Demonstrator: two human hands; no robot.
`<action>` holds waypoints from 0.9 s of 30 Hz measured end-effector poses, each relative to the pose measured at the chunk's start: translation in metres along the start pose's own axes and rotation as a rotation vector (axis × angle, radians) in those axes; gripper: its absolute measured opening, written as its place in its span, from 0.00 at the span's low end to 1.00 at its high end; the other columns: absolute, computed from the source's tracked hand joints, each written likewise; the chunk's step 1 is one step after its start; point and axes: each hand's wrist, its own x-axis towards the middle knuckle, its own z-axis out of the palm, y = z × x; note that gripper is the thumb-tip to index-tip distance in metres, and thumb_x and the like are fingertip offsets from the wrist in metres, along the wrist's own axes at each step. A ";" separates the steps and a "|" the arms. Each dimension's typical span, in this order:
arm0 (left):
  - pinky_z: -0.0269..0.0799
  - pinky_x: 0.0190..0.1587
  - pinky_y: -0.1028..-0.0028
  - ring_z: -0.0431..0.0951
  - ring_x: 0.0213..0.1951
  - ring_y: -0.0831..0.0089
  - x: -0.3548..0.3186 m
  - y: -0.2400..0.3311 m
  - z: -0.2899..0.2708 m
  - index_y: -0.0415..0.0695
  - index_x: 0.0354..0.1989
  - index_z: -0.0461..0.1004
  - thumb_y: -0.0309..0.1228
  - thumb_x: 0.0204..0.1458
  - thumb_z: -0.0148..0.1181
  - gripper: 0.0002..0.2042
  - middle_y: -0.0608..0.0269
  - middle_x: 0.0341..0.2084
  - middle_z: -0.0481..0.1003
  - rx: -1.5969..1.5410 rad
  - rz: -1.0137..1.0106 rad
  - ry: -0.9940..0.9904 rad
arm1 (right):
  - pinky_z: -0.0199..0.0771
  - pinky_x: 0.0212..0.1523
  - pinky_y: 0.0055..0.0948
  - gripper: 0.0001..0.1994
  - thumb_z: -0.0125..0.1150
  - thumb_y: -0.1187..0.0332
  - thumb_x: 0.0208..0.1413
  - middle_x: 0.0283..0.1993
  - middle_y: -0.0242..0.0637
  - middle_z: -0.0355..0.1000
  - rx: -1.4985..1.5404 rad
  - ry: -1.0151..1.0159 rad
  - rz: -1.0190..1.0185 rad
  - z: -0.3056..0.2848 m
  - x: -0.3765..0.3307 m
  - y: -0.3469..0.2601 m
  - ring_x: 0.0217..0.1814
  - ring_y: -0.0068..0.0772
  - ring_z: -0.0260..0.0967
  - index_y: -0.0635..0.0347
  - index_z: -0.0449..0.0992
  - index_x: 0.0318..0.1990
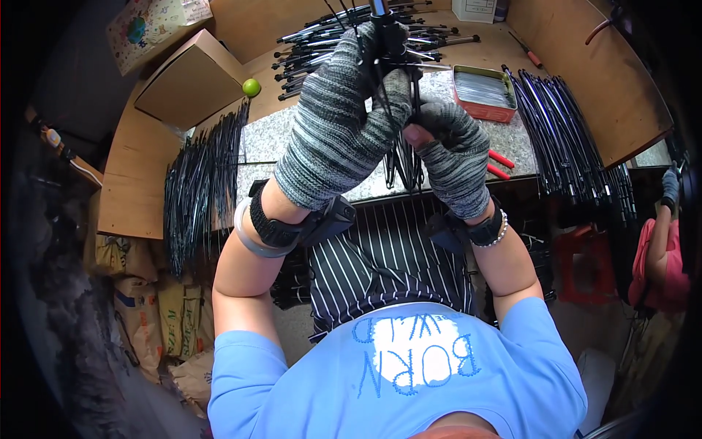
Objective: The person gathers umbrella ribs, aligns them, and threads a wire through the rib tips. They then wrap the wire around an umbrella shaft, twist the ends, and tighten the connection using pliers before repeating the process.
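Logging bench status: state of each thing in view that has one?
Left hand in striped grey knit glove: closed around black cylindrical shaft
Right hand, matching glove: curled, exact grip unclear
Rectangular red tin: open, translucent strips inside
Red tool handles: lying spread apart
Round green ball: resting beside tan cardboard box
Left bundle of thin black rods: overhanging speckled worktop

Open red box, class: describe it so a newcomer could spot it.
Find the speckled grey slab on the bench. Near its far right corner, left of a row of black rods, sits the open box. Red walls and thin pale contents set it apart from them.
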 end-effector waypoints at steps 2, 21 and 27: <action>0.71 0.36 0.74 0.75 0.32 0.72 -0.001 -0.001 0.000 0.37 0.46 0.63 0.25 0.51 0.48 0.13 0.57 0.30 0.73 -0.028 0.006 0.016 | 0.72 0.40 0.23 0.10 0.60 0.75 0.46 0.36 0.37 0.73 -0.018 -0.020 -0.037 -0.005 0.002 0.003 0.37 0.23 0.70 0.63 0.72 0.38; 0.68 0.46 0.73 0.71 0.43 0.72 -0.008 -0.016 0.013 0.43 0.55 0.57 0.26 0.56 0.42 0.18 0.59 0.41 0.69 -0.762 -0.101 0.049 | 0.72 0.40 0.22 0.12 0.60 0.75 0.47 0.36 0.38 0.73 -0.140 -0.065 0.003 0.001 0.005 -0.009 0.38 0.24 0.70 0.64 0.73 0.41; 0.69 0.43 0.75 0.71 0.39 0.75 -0.013 -0.003 0.019 0.43 0.54 0.58 0.25 0.54 0.44 0.17 0.61 0.36 0.69 -0.295 -0.145 0.118 | 0.72 0.39 0.23 0.11 0.62 0.74 0.45 0.34 0.38 0.73 -0.082 0.068 -0.080 0.014 0.005 -0.016 0.37 0.23 0.70 0.63 0.74 0.38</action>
